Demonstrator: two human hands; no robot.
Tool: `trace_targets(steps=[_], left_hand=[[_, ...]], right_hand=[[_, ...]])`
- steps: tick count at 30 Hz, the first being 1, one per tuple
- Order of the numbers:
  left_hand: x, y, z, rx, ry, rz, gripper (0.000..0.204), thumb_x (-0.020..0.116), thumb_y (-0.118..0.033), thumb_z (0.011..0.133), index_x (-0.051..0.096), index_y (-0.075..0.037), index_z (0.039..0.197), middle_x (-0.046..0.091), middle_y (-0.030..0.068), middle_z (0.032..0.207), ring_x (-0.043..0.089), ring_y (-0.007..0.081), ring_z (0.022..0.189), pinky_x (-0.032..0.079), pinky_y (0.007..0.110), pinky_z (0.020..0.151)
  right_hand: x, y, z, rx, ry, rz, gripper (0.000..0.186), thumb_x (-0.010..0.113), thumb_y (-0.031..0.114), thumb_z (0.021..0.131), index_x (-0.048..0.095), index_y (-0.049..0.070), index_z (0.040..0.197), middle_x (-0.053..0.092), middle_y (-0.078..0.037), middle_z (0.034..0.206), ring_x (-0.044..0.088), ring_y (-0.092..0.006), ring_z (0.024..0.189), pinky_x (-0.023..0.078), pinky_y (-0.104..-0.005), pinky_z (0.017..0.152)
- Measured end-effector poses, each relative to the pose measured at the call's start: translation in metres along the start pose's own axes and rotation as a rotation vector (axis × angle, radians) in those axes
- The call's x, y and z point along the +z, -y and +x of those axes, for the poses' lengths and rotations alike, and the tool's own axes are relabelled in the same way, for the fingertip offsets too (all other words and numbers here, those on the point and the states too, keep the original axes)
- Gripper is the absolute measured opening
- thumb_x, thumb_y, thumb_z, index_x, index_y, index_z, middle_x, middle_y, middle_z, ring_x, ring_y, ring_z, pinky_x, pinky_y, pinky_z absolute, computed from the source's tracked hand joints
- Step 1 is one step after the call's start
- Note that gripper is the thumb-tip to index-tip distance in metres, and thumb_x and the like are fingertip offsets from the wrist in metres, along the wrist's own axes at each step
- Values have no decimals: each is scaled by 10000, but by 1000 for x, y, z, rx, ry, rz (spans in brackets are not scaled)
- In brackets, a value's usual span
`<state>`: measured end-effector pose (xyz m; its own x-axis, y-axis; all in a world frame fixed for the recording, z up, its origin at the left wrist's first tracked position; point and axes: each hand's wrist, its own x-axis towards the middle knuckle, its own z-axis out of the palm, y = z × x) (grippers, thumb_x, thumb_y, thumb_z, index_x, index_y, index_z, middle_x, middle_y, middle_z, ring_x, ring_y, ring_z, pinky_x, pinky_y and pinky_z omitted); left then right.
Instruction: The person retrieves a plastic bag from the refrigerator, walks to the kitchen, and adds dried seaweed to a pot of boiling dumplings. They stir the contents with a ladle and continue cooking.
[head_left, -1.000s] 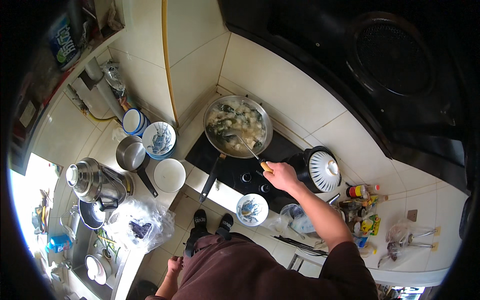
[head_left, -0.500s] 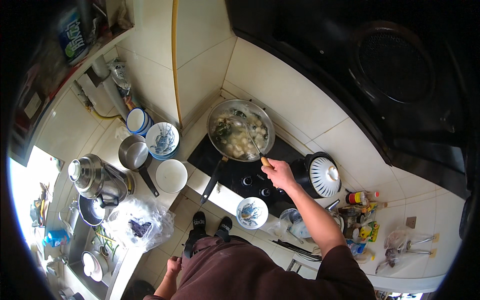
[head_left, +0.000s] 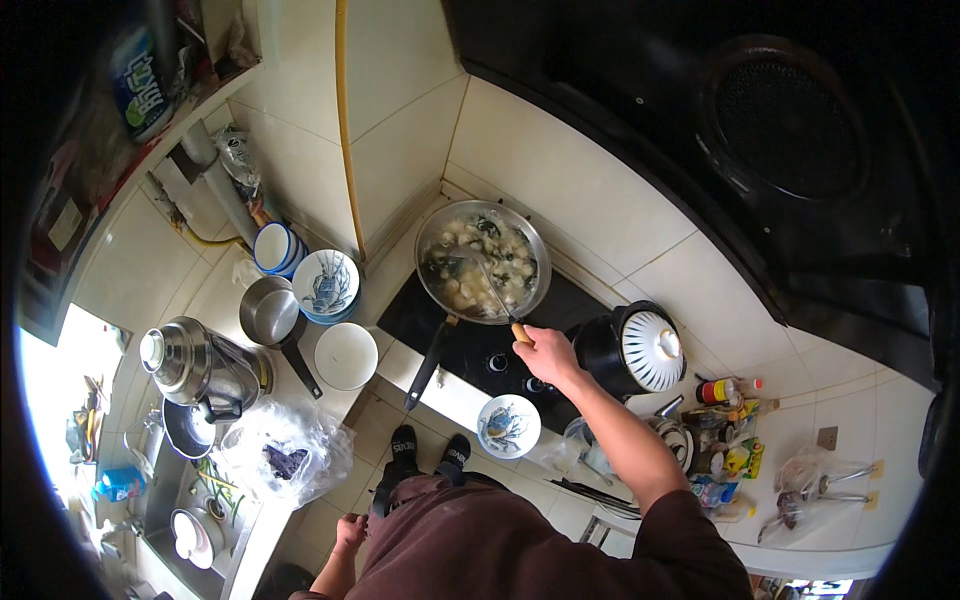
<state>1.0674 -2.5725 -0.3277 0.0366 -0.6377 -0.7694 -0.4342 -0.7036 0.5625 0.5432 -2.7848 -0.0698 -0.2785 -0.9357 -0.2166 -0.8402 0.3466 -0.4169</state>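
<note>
In my right hand (head_left: 548, 356), closed round its wooden grip, is a metal spatula (head_left: 497, 291). Its head is partly sunk in the broth, so its exact shape is hard to see. The wide steel frying pan (head_left: 543, 284) sits on the black cooktop (head_left: 470, 352) and holds pale chunks and dark green leaves in cloudy liquid. The pan's black handle (head_left: 428, 365) points toward me, with no hand on it. My left hand (head_left: 350, 531) hangs low beside my body, fingers curled, nothing visible in it. Near the cooktop's front edge stands a patterned bowl (head_left: 508, 427).
Right of the pan is a black pot with a striped white lid (head_left: 652, 347). On the left counter are a white bowl (head_left: 346, 356), stacked patterned bowls (head_left: 326, 282), a saucepan (head_left: 270, 311), a steel thermos (head_left: 195, 365) and a plastic bag (head_left: 290, 450). The range hood (head_left: 700, 130) overhangs the right.
My right hand has shifted slightly left and toward me with the spatula. The spatula's head has moved lower in the pan, and the greens and chunks have been stirred around.
</note>
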Motion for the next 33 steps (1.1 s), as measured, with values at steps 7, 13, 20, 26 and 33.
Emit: trace_targets(steps=[7,13,20,26,33], left_hand=[[-3,-13,-3,12,20,33,219,633,-180,878,658,31,824,617,74,645,554,157,489,454,306,449],[-3,-7,8,18,36,21,226,633,-188,878,656,32,833,617,76,649,564,162,497,460,310,456],[3,7,35,76,87,-21,230,635,-198,880,659,28,846,625,65,669,559,155,508,462,307,465],[3,-6,24,55,66,5,211,637,-189,883,661,20,867,619,61,657,541,145,494,450,298,457],[-5,-11,1,13,62,43,200,626,-179,897,648,14,846,585,49,623,524,141,474,431,297,439]], right_hand=[[-30,-7,-39,-49,24,-108,404,631,348,869,659,99,1185,695,-192,877,673,-380,819,545,-455,728],[-40,-14,-51,-112,-48,34,348,690,297,852,665,66,1111,671,-183,770,660,-336,688,512,-389,613],[-20,-2,-8,-56,-37,129,278,621,322,876,641,55,949,651,-208,775,638,-412,771,502,-465,638],[1,-19,-7,44,25,256,277,630,297,870,627,21,896,639,-186,708,639,-370,669,497,-431,591],[-36,-10,-45,155,187,531,192,661,203,891,638,13,871,579,-36,582,537,-105,429,415,-286,391]])
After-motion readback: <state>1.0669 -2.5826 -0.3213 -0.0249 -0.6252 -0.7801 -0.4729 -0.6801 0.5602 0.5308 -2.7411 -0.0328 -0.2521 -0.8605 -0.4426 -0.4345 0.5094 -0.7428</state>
